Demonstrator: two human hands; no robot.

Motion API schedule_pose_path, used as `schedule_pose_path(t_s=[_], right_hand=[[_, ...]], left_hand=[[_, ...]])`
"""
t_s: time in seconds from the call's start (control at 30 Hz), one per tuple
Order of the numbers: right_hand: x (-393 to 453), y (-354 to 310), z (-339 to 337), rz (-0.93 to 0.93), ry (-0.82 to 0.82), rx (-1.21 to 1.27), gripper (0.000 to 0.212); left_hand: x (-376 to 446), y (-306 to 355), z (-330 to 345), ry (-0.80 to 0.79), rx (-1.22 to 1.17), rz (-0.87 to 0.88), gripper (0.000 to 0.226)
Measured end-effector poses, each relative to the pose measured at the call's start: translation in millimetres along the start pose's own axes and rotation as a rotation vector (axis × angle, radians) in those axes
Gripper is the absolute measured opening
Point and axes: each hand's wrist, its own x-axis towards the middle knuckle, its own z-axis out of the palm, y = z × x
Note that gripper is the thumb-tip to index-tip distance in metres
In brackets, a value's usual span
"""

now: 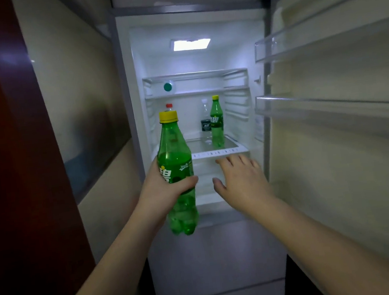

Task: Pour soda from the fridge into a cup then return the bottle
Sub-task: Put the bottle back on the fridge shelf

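The green soda bottle (176, 172) has a label reading "Sprite" beside a large Chinese character.

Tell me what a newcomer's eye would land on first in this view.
First, the green soda bottle with its yellow cap, upright in the left hand in front of the open fridge. Next, the lit fridge interior, where a second green bottle stands on the glass shelf beside a clear bottle. The right hand hovers open just below that shelf, holding nothing.
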Motion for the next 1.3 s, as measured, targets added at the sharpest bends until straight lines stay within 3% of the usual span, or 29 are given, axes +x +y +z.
schedule_pose_path(t_s=[0.27,0.53,0.63,0.83,1.3], right_hand=[[80.7,25.2,41.8,-0.001,0.02,0.017,0.047],[171.0,57.4,99.6,0.035,-0.016,0.057,0.044],[198.7,70.4,119.8,0.03,-0.02,0.077,0.046],[232.6,79.6,154.3,0.058,-0.037,0.146,0.05],[302.4,99.8,199.1,0.138,0.016,0.135,0.047]], left_hand=[[96.6,-33.7,23.0,0.025,0.059,0.008,0.064],[187.7,-76.4,49.0,0.102,0.118,-0.056,0.055],[217.6,-92.0,60.2,0.132,0.134,-0.08,0.062],[265.6,-114.2,79.2,0.16,0.166,-0.093,0.051],[359.1,-162.2,93.0,0.137,0.087,-0.137,0.068]])
